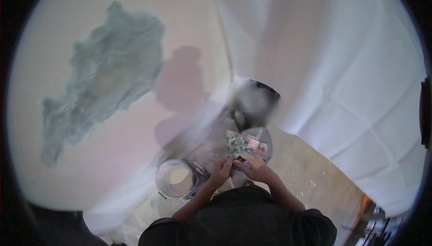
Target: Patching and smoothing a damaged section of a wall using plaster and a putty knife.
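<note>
My left hand and my right hand meet in front of my body, fingers closed and fingertips touching or nearly so. Just beyond them is a flat plastering blade smeared with mottled grey-green plaster, and its near end reaches my right fingers. Whatever lies between the left fingertips is too small to make out. A pinkish piece shows beside the blade. To the left of my hands stands a white bucket with pale cream material inside.
A big grey-green plaster patch covers part of the pale wall at left. White sheeting hangs at right. Ahead sits a blurred, dark-rimmed round object. The tan floor has white splashes. Clutter lies at lower right.
</note>
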### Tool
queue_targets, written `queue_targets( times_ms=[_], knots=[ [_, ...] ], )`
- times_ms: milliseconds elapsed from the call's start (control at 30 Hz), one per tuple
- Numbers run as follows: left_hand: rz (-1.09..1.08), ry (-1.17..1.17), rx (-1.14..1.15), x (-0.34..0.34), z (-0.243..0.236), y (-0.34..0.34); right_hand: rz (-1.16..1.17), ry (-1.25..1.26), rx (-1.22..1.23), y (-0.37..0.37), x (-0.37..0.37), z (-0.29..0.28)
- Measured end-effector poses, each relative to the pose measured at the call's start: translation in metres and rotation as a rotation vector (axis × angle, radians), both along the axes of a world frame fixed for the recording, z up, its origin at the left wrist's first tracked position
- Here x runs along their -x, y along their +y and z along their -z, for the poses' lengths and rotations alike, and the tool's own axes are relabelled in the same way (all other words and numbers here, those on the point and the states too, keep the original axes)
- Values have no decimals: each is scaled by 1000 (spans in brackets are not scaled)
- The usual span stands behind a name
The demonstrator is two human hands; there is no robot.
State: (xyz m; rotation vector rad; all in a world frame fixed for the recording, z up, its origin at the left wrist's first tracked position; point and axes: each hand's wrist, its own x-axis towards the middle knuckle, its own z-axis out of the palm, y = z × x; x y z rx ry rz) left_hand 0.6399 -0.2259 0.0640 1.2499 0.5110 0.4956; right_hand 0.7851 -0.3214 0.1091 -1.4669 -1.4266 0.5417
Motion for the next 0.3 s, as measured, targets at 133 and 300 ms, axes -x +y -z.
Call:
queue_targets(
  times_ms=[133,300],
  knots=[
    [222,-32,-145,-60,7,-15,124,-21,179,-43,-46,0],
    [377,-14,-144,-114,10,-50,238,46,177,-96,-85,20]
  ],
)
